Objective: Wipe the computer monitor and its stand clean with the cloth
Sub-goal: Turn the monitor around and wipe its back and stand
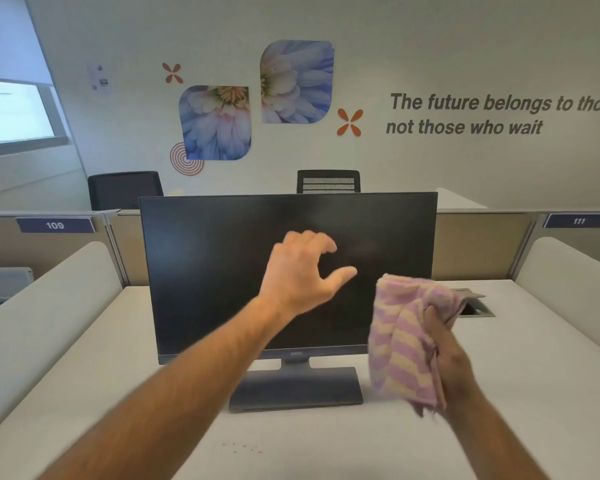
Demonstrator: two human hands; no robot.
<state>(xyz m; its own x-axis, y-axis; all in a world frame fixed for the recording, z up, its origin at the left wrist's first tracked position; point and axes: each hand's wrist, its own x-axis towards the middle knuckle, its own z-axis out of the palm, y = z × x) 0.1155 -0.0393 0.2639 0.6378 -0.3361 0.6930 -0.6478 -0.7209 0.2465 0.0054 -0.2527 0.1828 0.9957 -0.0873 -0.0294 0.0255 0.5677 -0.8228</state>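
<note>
Pink-and-cream striped terry cloth (400, 336) hangs bunched from the right hand (445, 348), whose fingers (430, 315) are closed around its right edge; most of the fabric droops left of the fist, in front of the lower right corner of the screen. Cannot tell whether cloth touches glass or hangs just clear of it.

Wide black flat-panel computer monitor (222, 271) stands upright mid-table, long axis running left to right, screen dark and facing the camera. Its grey rectangular stand base (291, 389) sits flat on the pale table (84, 375), directly below the screen's middle, with a short neck rising to the bottom bezel.

Left hand (300, 275) is raised in front of screen centre, empty, fingers (321, 240) curled and thumb spread in a loose open C. Contact with the screen not discernible; edges motion-blurred.

Key relation: screen lies far and left of the cloth hand, so the right hand is the nearer one to begin a pass, probably sweeping leftward along the long axis. Stand base is below and left of the cloth, near.

Hidden or unclear: monitor's rear and the back of the neck; screen area behind both hands and the cloth; any dust or smears on the dark panel. Small specks on the near table, unidentifiable.
</note>
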